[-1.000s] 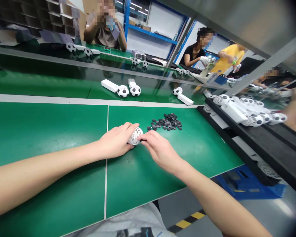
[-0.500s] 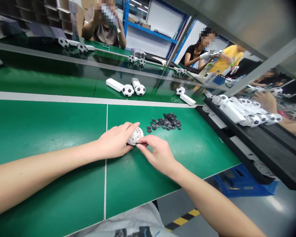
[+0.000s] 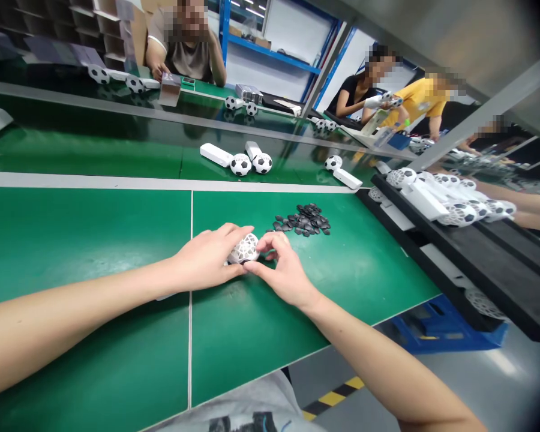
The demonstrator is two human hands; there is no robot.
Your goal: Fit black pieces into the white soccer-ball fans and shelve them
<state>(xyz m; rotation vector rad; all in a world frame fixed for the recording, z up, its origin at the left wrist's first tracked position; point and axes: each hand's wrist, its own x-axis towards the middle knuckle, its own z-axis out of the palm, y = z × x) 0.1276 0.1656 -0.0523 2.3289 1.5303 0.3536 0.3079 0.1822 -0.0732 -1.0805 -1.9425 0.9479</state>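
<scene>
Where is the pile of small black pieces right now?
In the head view, the black pieces lie right of centre on the green tabletop, just beyond the right hand and short of the pale strip along its far edge.

No word, brand or number can be read. Past the table's (image 3: 94,228) near edge, yellow-and-black warning stripes (image 3: 330,398) mark the floor (image 3: 477,372); the shirt's (image 3: 256,396) cut-off print (image 3: 247,423), possibly lettering, is illegible.

- Shirt (image 3: 247,402) is light grey.
- Dark, blocky print (image 3: 264,420) with blue strokes (image 3: 287,426) marks its front.
- Bare left arm (image 3: 94,300) and right arm (image 3: 378,366) flank the shirt.
- Left hand (image 3: 209,259) and right hand (image 3: 284,273) are bare.
</scene>
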